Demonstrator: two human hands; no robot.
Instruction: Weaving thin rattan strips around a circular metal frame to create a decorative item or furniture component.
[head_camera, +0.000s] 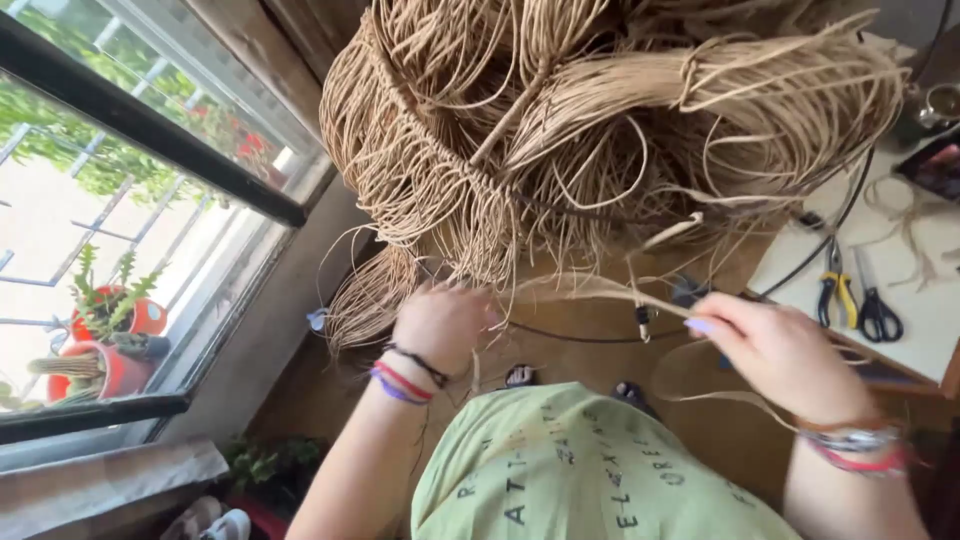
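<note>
Daylight enters through a large window (120, 200) on the left, beyond which red flowerpots (110, 350) with green plants are seen on the sill. Most of the upper view is filled by a big mass of tan rattan strands (560, 130), bundled and looped, hanging down toward the person. A white tabletop (900, 270) is seen at the right, on which yellow-handled pliers (835, 285) and black-handled scissors (875, 305) lie side by side. A green printed shirt (570, 470) is seen at the bottom. The left hand (440, 325) is pushed into the lower strands, its fingers hidden among them, so their state cannot be told. The right hand (775, 350) is closed, fingers pinched on a single strand (600, 290) drawn sideways from the bundle.
</note>
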